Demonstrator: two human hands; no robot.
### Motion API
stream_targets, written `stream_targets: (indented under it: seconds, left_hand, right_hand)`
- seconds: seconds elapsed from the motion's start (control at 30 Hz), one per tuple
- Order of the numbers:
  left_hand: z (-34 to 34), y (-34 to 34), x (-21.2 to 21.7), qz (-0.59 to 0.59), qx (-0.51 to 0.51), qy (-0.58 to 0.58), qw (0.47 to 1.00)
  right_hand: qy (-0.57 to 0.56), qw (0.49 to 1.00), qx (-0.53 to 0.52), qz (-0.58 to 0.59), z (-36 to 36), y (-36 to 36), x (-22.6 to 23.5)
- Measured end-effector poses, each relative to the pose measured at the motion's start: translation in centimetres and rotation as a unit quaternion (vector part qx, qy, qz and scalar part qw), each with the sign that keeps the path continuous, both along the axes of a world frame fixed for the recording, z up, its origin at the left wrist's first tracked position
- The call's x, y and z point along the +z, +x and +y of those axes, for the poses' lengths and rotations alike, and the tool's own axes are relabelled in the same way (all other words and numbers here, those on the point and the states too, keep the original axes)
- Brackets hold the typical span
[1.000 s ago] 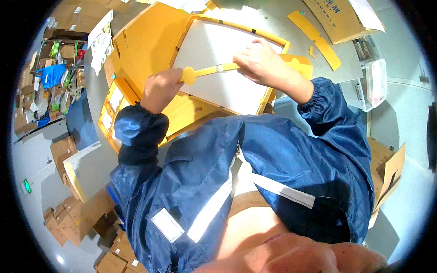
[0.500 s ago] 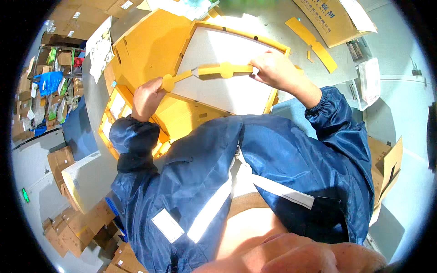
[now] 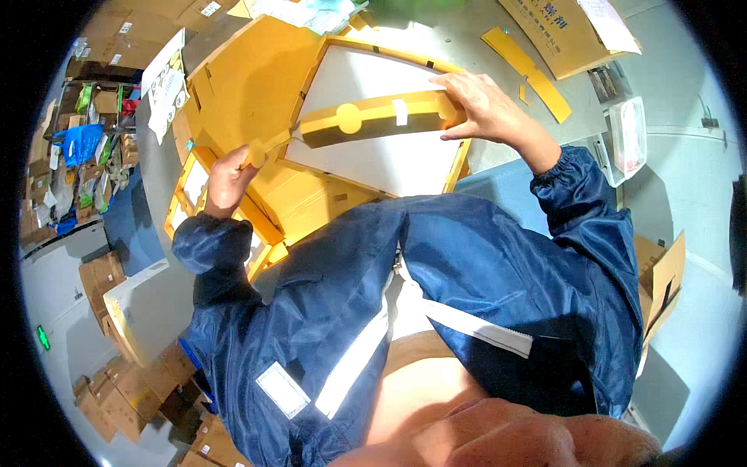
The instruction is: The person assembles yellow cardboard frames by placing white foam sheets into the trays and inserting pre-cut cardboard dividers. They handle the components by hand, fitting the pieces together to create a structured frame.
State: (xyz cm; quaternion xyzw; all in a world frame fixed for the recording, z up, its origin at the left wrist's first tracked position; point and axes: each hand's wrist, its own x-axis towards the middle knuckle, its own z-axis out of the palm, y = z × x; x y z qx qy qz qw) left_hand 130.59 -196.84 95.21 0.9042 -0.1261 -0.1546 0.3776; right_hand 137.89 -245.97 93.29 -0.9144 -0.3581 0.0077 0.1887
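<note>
A bent yellow cardboard strip (image 3: 348, 118) with round tabs and a small white patch spans the gap between my hands. My left hand (image 3: 227, 179) is closed on its narrow left end, near a round tab. At the wide right end, my right hand (image 3: 494, 113) grips it between thumb and fingers. Beneath the strip lies a tilted yellow frame (image 3: 424, 61) with a white inner panel (image 3: 366, 74). A large folded yellow cardboard piece (image 3: 233, 70) rests to its left. Close to my left forearm sits a smaller yellow frame piece (image 3: 261, 222).
A loose yellow strip (image 3: 537, 82) lies on the grey table at the right. Behind it stands a brown carton (image 3: 556, 35), with a clear plastic bin (image 3: 629, 136) beyond the right side. Printed paper (image 3: 167, 89) hangs at the left table edge. Shelves and stacked cartons fill the far left.
My hands have moved slightly left and the left one lower. The strip has turned, showing a broader face, and my right-hand fingers have spread wider around its end.
</note>
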Motion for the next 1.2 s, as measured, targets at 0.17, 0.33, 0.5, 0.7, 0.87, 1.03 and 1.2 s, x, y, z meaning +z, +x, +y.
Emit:
stream_targets:
  seconds: [0.17, 0.33, 0.5, 0.7, 0.87, 1.03, 1.2]
  left_hand:
    - [-2.2, -1.5, 1.4, -0.076, 0.031, 0.060, 0.995]
    - [-5.4, -2.1, 2.9, -0.155, -0.044, 0.187, 0.969]
    - [-9.9, -3.0, 2.2, -0.067, -0.025, 0.280, 0.957]
    - [-14.0, -2.0, -1.5, -0.121, -0.046, 0.257, 0.958]
    - [-16.4, 0.8, 1.5, -0.268, -0.110, 0.181, 0.940]
    - [-13.7, 0.2, 0.6, -0.267, -0.078, 0.089, 0.956]
    - [-14.6, 2.5, -4.0, -0.177, -0.061, 0.064, 0.980]
  right_hand:
    - [0.009, 0.995, 0.009, 0.103, -1.1, 2.2, 0.0]
    - [-0.024, 0.997, -0.056, 0.047, -3.8, 2.4, -2.8]
    - [-0.022, 0.983, 0.002, 0.183, -6.2, 2.0, -6.7]
    - [0.065, 0.972, 0.145, 0.174, -1.6, 1.2, -1.0]
    - [0.107, 0.983, 0.146, 0.016, 10.8, -1.4, 4.7]
    - [0.063, 0.984, 0.167, -0.027, 14.9, -2.2, 5.8]
    - [0.066, 0.968, 0.175, 0.165, 14.5, 1.8, 2.6]
